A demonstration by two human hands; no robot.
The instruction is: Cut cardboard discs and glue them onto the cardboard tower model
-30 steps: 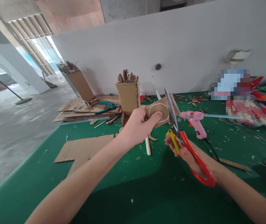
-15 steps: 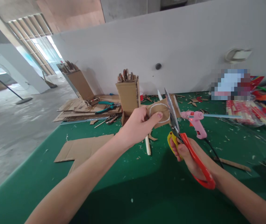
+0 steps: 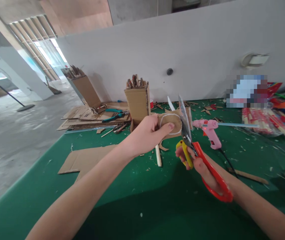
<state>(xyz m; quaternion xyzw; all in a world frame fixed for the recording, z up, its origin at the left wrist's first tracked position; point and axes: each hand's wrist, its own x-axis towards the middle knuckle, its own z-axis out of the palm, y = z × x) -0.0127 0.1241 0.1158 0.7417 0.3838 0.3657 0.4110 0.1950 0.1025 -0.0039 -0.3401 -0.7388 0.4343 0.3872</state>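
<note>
My left hand (image 3: 146,135) pinches a small piece of cardboard (image 3: 170,123) with a white circle drawn on it, thumb on top, held up over the green table (image 3: 142,196). My right hand (image 3: 202,166) grips large scissors (image 3: 197,153) with red and yellow handles. Their blades are spread apart and straddle the right edge of the cardboard piece, along the drawn circle.
A pink glue gun (image 3: 211,131) lies just right of the scissors, its cord trailing toward me. A cardboard box of tools (image 3: 137,100) stands behind my left hand. Flat cardboard sheets (image 3: 87,160), pliers (image 3: 114,115), a wooden stick (image 3: 158,155) and scraps litter the table. Packaged sticks (image 3: 265,120) lie at right.
The scissor blades have opened wider around the cardboard's right edge. My left hand has turned the cardboard piece slightly. Both arms stay nearly in place.
</note>
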